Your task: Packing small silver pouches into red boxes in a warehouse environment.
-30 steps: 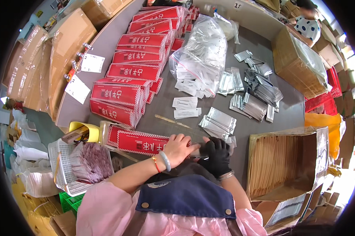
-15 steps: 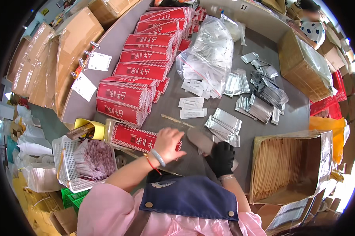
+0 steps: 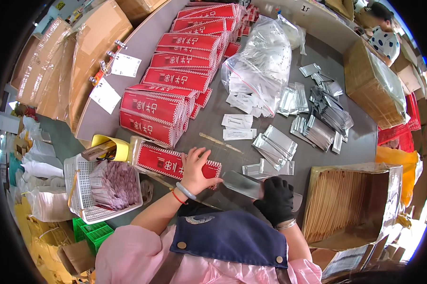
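Left hand (image 3: 198, 169) spread, gloved right hand (image 3: 276, 201) apart from it!
The left covers part of the red packet (image 3: 161, 161) on the counter (image 3: 205, 126); the right hides the clear strip (image 3: 242, 183) midway, grip impossible to tell.

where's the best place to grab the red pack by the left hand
Probably its right end, spanned across the width from the near side: the red pack lies flat, long and narrow, and the yellow bin crowds its other end. The left hand is at that end, fingers spread.
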A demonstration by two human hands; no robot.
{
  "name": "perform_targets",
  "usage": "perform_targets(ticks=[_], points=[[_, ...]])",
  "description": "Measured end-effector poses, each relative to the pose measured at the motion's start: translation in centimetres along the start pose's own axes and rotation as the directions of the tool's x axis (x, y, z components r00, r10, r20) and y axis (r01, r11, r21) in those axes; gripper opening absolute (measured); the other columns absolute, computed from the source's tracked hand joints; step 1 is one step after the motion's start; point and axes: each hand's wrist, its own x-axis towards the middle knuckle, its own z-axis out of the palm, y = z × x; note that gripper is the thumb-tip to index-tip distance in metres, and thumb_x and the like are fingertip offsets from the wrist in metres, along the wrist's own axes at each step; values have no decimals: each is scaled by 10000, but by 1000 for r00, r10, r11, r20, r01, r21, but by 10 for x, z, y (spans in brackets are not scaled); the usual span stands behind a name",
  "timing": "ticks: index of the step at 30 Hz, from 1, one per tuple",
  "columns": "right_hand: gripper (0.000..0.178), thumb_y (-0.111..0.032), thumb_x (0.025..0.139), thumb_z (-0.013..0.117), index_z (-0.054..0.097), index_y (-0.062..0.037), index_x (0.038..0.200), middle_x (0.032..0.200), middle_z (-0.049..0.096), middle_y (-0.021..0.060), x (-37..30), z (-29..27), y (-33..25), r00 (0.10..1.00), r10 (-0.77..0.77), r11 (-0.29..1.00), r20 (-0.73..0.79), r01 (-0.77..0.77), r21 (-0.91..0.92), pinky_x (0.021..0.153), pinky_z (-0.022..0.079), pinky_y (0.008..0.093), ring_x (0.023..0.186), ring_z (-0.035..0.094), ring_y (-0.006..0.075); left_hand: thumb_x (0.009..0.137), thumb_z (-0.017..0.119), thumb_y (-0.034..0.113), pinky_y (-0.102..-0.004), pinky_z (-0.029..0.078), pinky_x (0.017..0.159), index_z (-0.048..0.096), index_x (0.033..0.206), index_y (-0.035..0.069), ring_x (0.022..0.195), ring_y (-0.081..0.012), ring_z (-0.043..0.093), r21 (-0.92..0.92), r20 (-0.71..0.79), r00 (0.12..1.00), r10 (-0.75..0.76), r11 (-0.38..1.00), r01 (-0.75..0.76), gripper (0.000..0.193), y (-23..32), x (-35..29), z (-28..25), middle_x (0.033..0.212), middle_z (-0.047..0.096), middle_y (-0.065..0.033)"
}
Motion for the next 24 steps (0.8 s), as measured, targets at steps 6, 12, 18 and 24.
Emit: perform_targets(ticks=[6,12,18,24], points=[[582,-444,663,783,593,-89,1084,1064,573,128,27,38,-26,985,-168,979,-24,170,110,852,393,476,1007,538,359,541,883,483,-666,170,1081,517,1320,27,1331,-393,357,24,57,998,-20,1000,19,974,2,4,-3,1385,474,-173],[584,-392,664,818,622,-92,1125,1176,583,126,24,41,-14,956,-166,956,-241,216,197,949,407,456,1085,547,331,697,827,298,-510,358,1042,571,1241,14,1236,-387,472,-205,63,981,182,965,-165,665,3,56,6,1286,557,-190],[377,-136,760,767,613,-40,1091,1052,619,121,-57,7,97,751,326,945,-575,-233,231,889,469,373,1007,590,287,696,794,186,-422,480,843,680,1028,93,970,-310,606,189,68,962,266,943,-274,363,7,125,34,1027,640,-89],[301,-134,813,713,633,11,1064,1027,633,154,-159,15,203,477,677,699,-561,-656,286,891,474,381,994,603,306,706,777,171,-399,512,751,737,822,115,839,-295,638,57,150,931,333,937,-344,135,6,150,24,852,664,-78]])
